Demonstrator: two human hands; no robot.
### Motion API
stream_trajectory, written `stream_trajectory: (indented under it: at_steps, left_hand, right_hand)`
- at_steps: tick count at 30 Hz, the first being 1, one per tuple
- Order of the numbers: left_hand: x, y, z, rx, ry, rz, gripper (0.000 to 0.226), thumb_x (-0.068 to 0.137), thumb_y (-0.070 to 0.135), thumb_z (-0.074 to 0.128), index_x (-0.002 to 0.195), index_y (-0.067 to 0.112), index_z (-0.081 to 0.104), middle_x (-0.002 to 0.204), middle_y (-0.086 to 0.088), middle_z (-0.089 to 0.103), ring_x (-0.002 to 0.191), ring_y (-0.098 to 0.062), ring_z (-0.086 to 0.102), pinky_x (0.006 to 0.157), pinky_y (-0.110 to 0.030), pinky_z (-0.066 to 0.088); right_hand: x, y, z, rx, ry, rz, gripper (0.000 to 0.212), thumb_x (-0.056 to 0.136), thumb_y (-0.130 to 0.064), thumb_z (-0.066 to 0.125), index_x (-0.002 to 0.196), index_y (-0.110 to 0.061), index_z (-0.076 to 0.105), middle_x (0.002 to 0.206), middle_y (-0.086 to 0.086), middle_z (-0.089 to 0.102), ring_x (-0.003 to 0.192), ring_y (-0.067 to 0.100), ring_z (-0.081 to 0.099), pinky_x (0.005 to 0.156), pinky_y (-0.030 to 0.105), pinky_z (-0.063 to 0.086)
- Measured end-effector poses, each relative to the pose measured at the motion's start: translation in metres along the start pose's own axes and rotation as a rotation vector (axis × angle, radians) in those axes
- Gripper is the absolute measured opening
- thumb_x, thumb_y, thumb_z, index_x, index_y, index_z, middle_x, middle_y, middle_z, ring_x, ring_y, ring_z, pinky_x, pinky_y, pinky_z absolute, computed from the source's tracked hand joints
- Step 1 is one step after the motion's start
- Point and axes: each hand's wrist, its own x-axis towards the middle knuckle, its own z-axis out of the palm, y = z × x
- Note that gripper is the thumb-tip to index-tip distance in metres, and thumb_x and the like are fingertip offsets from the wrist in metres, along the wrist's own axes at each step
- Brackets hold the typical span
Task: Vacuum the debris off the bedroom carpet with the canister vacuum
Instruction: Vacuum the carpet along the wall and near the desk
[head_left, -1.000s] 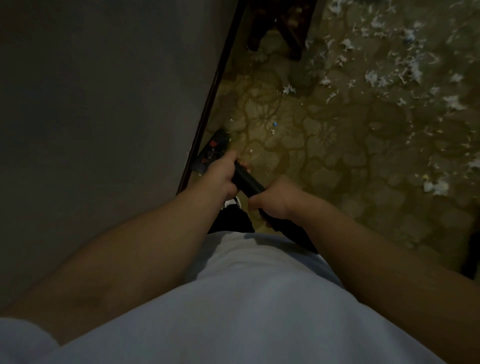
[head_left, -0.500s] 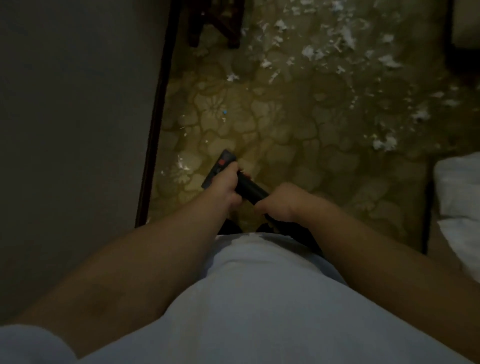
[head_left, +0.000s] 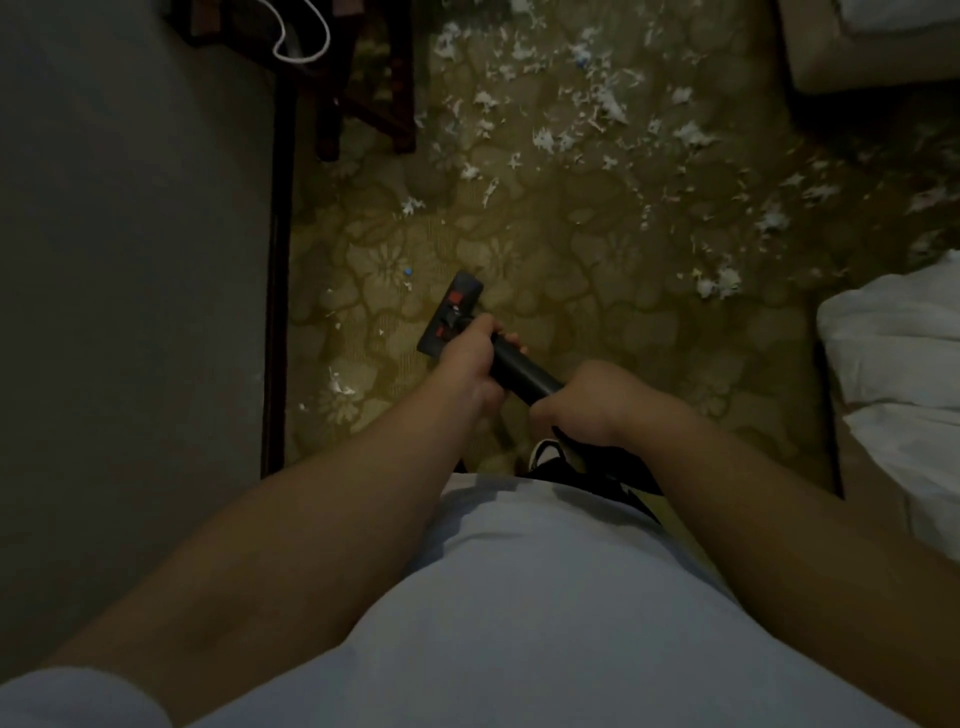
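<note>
While both hands, left hand (head_left: 467, 358) and right hand (head_left: 584, 400), grasp the black vacuum tube (head_left: 522, 371), its flat black floor nozzle (head_left: 451, 313) rests on the olive floral carpet (head_left: 571, 270) near scattered white paper scraps (head_left: 545, 137).

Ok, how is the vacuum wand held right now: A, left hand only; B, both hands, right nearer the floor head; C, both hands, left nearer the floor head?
C: the left hand grips the black wand just behind the floor head, and the right hand grips it further back.
</note>
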Motion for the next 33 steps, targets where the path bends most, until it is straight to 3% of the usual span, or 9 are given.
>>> stream_trajectory:
  at_steps: [4, 10, 16, 18, 24, 28, 33]
  left_hand:
    - [0.011, 0.035, -0.008, 0.014, 0.016, 0.011, 0.015, 0.096, 0.019, 0.061, 0.083, 0.011, 0.055, 0.064, -0.002, 0.055, 0.058, -0.017, 0.054, 0.055, -0.029, 0.052]
    - [0.046, 0.111, -0.035, -0.003, 0.012, 0.016, 0.017, 0.096, 0.020, 0.060, 0.082, 0.013, 0.056, 0.060, -0.001, 0.055, 0.055, -0.015, 0.054, 0.058, -0.030, 0.051]
    - [0.083, 0.219, -0.046, 0.128, 0.002, 0.006, 0.017, 0.096, 0.018, 0.059, 0.081, 0.012, 0.055, 0.063, -0.004, 0.055, 0.056, -0.016, 0.055, 0.057, -0.030, 0.051]
    - [0.093, 0.253, -0.047, 0.186, -0.012, 0.009, 0.013, 0.096, 0.018, 0.059, 0.085, 0.011, 0.057, 0.068, -0.005, 0.057, 0.060, -0.017, 0.057, 0.059, -0.032, 0.052]
    - [0.123, 0.349, -0.037, 0.345, -0.050, 0.072, 0.009, 0.096, 0.017, 0.061, 0.098, 0.008, 0.059, 0.075, -0.006, 0.059, 0.062, -0.017, 0.059, 0.061, -0.030, 0.053]
    - [0.144, 0.397, -0.028, 0.420, -0.044, 0.126, 0.013, 0.096, 0.018, 0.061, 0.104, 0.008, 0.061, 0.074, -0.005, 0.060, 0.061, -0.017, 0.058, 0.062, -0.029, 0.054]
    - [0.173, 0.416, -0.031, 0.556, 0.004, 0.118, 0.026, 0.097, 0.021, 0.060, 0.118, 0.007, 0.059, 0.087, -0.007, 0.061, 0.067, -0.016, 0.061, 0.065, -0.030, 0.057]
  right_hand:
    - [0.020, -0.032, 0.003, 0.001, 0.008, 0.006, 0.032, 0.083, -0.036, 0.079, 0.100, -0.011, 0.069, 0.090, 0.011, 0.072, 0.074, 0.026, 0.070, 0.059, 0.030, 0.052]
    - [0.061, -0.111, 0.009, 0.012, 0.007, 0.024, 0.029, 0.085, -0.036, 0.079, 0.097, -0.012, 0.066, 0.086, 0.010, 0.071, 0.068, 0.023, 0.069, 0.054, 0.028, 0.051]
    - [0.107, -0.206, 0.018, 0.177, 0.068, 0.081, 0.024, 0.087, -0.032, 0.076, 0.092, -0.011, 0.066, 0.081, 0.010, 0.072, 0.061, 0.023, 0.066, 0.047, 0.025, 0.047]
    - [0.123, -0.233, 0.023, 0.264, 0.083, 0.091, 0.025, 0.087, -0.031, 0.076, 0.096, -0.009, 0.068, 0.084, 0.014, 0.075, 0.062, 0.026, 0.068, 0.049, 0.028, 0.051]
    - [0.182, -0.308, 0.019, 0.467, 0.138, 0.069, 0.029, 0.084, -0.033, 0.077, 0.100, -0.010, 0.069, 0.093, 0.019, 0.074, 0.082, 0.039, 0.074, 0.074, 0.050, 0.062]
    - [0.224, -0.346, 0.010, 0.558, 0.096, 0.065, 0.030, 0.084, -0.034, 0.079, 0.099, -0.012, 0.066, 0.095, 0.019, 0.074, 0.088, 0.040, 0.074, 0.075, 0.049, 0.061]
    - [0.259, -0.363, 0.022, 0.735, -0.043, 0.151, 0.049, 0.078, -0.031, 0.079, 0.119, -0.008, 0.062, 0.102, 0.018, 0.073, 0.089, 0.033, 0.073, 0.072, 0.042, 0.061]
